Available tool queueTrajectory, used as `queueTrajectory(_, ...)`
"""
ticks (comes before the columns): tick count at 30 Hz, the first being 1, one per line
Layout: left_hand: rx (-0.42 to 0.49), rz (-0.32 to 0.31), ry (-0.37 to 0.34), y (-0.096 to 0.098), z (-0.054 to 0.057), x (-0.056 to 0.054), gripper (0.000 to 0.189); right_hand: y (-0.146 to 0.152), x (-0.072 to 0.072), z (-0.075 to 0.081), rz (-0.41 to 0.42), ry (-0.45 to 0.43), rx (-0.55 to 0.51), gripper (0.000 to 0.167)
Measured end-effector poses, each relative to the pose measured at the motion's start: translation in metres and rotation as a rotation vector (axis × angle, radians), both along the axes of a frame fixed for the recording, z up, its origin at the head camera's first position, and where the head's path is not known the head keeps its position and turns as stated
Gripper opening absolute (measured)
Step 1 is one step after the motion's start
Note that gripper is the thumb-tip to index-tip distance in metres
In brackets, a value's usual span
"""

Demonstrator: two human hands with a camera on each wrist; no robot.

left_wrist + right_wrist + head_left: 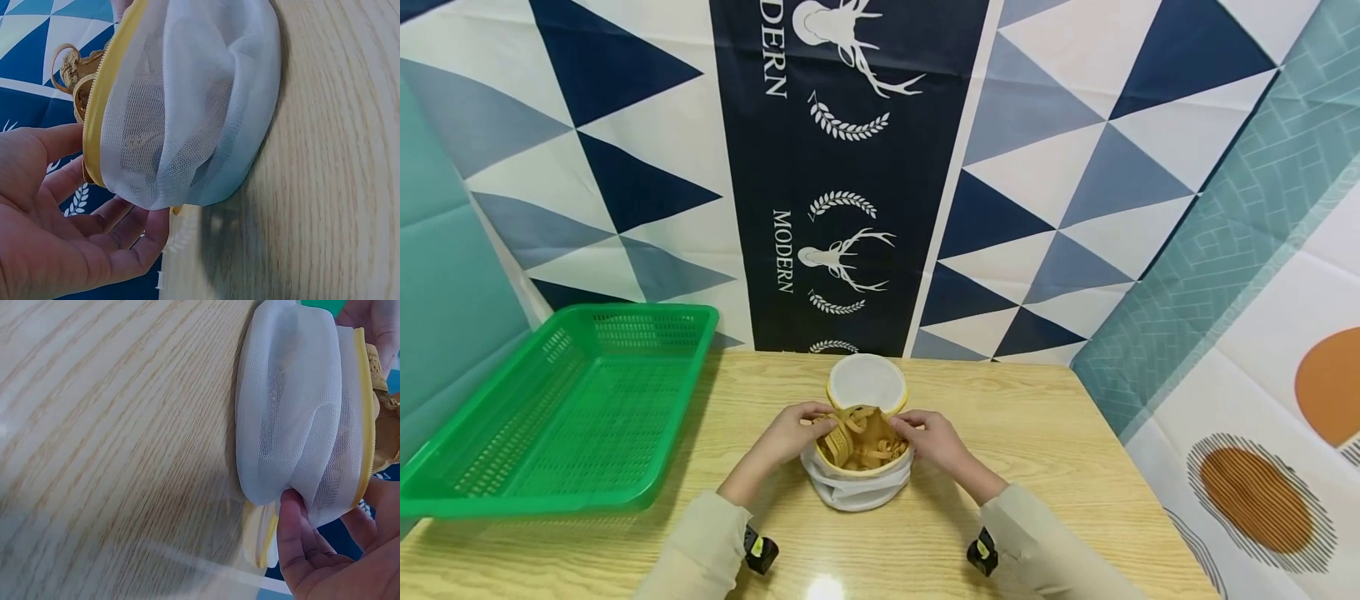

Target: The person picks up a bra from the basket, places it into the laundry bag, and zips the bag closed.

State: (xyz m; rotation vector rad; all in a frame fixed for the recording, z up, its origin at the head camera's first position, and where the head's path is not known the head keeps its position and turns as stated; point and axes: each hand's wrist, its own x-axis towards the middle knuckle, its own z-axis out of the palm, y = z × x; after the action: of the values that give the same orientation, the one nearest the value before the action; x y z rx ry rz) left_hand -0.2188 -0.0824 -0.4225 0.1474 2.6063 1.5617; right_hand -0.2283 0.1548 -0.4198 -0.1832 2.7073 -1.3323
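A white mesh laundry bag [859, 492] with a yellow zipper rim [95, 119] stands on the table, its round lid [868, 382] folded back behind the opening. Inside lies a tan garment with straps [857, 442], bunched up and rising to the rim. At the left side of the opening, my left hand [796, 429] pinches the rim, thumb over the edge and other fingers along the outside mesh. Opposite it, my right hand [934, 437] grips the rim, with fingers spread against the bag's outer side [294, 425].
To the left stands a large green plastic basket [658, 467] with perforated walls. A patterned cloth wall [850, 167] rises behind the wooden table [1022, 467], and another patterned panel [1225, 400] borders the right side.
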Motion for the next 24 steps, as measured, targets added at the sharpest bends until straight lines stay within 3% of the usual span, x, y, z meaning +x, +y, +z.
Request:
queueTrajectory(6, -0.008, -0.004, 0.003, 0.0013, 0.0039, 0.0001, 0.035, 0.0002, 0.0009, -0.0011, 0.018, 0.002, 0.012, 0.025)
queueTrajectory(14, 0.018, -0.026, 0.021, 0.0038, 0.0044, 0.0018, 0.031, 0.0004, 0.0033, 0.0013, 0.031, 0.010, 0.035, 0.022)
queueTrajectory(24, 0.004, -0.031, 0.030, 0.0041, 0.0039, 0.0054, 0.031, -0.0021, 0.0023, 0.0028, -0.035, -0.035, 0.021, 0.036)
